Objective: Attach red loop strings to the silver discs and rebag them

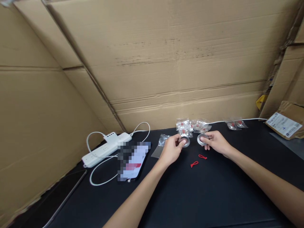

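My left hand point(171, 148) grips a round silver disc point(185, 141) by its edge, just above the black table point(204, 193). A second silver disc point(201, 139) of the same kind is pinched in my right hand point(216, 142); the two discs are a few centimetres apart. Two small red loops point(194, 164) point(202, 156) lie on the table right in front of my hands. Behind the discs lies a heap of small clear bags with red parts point(190, 126). An empty clear bag point(161, 144) lies flat to the left of my left hand.
A white power strip point(105, 149) with cables and a phone point(131, 161) lie at the left. More small bags point(236, 124) lie at the back right. Cardboard walls point(166, 57) enclose the table at the back and left; a labelled carton point(285, 122) stands at the right.
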